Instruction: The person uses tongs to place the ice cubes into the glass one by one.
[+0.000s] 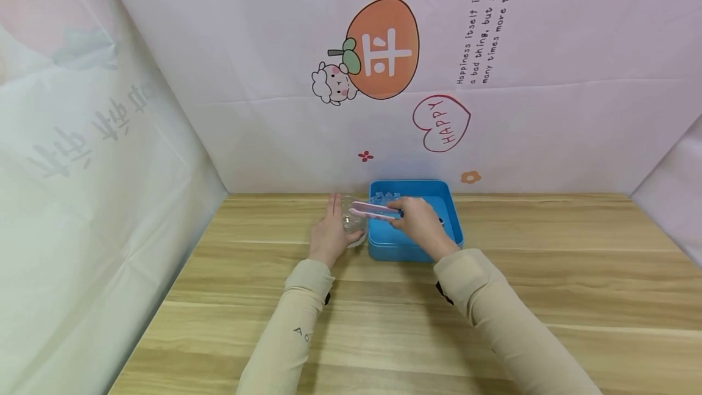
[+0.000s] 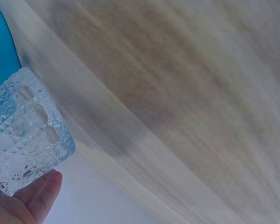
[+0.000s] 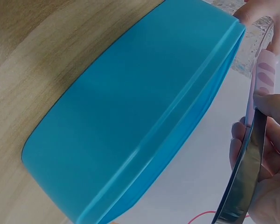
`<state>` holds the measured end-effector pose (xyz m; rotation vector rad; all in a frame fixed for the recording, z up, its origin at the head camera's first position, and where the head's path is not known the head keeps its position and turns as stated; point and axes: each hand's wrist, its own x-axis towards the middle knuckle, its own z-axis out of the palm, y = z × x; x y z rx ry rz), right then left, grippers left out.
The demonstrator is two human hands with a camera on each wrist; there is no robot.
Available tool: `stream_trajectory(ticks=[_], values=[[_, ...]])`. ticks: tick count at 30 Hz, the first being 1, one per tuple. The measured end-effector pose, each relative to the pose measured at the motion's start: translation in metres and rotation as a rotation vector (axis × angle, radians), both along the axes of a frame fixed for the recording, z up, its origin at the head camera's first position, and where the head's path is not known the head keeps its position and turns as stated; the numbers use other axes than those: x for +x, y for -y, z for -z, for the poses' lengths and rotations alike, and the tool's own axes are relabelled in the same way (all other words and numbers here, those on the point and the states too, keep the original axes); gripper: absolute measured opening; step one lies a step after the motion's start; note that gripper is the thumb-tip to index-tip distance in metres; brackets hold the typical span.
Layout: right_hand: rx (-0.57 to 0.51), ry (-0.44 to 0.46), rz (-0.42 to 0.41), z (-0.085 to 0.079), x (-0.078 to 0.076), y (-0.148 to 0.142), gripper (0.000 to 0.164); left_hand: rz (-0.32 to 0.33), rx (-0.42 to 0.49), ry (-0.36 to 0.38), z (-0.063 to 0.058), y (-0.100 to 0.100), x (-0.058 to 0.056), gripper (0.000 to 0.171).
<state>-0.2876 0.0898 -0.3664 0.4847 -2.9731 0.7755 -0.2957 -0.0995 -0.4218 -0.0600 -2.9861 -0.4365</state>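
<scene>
A clear, patterned glass bowl (image 1: 353, 224) stands on the table, held at its side by my left hand (image 1: 329, 233). The thumb lies along the near side and the other fingers reach along the left. In the left wrist view the same glass (image 2: 30, 126) shows a diamond-cut wall beside the fingertips (image 2: 49, 186). My right hand (image 1: 419, 224) grips metal tongs (image 3: 245, 172) with pink-and-white ends (image 1: 375, 209), which overlap the glass bowl in the head view. I cannot tell whether anything is between the tong ends.
Right beside the glass is a blue rectangular box (image 1: 406, 252), with several small blue pieces (image 1: 388, 196) in its far left corner. A small dark round thing (image 1: 441, 221) shows inside the box near my right wrist. A printed white cloth (image 1: 285, 139) rises behind the wooden table (image 1: 373, 322).
</scene>
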Motion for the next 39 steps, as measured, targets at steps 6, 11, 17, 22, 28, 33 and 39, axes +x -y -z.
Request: stream_trajectory(ticks=[6,11,17,22,28,33,39], values=[[0.001,0.002,0.004,0.0,0.0,0.002,0.037,0.002,0.01,0.002,0.001,0.001,-0.001,0.102],[-0.007,0.003,0.008,-0.001,0.001,0.002,0.038,-0.002,-0.007,0.009,0.002,0.002,-0.002,0.103],[-0.036,-0.021,0.015,-0.005,-0.002,-0.001,0.037,-0.004,-0.016,0.001,0.002,0.002,-0.002,0.103],[-0.058,-0.018,0.053,-0.008,-0.005,-0.005,0.038,-0.004,-0.011,-0.007,0.003,0.002,-0.002,0.103],[-0.042,-0.044,0.103,-0.007,-0.011,-0.015,0.039,-0.004,-0.018,-0.008,0.003,0.003,-0.003,0.103],[-0.04,-0.037,0.158,-0.002,-0.015,-0.024,0.042,-0.008,-0.026,-0.006,0.004,0.002,-0.004,0.104],[-0.019,-0.004,0.209,0.007,-0.018,-0.033,0.043,-0.012,-0.034,-0.002,0.004,0.001,-0.004,0.105]])
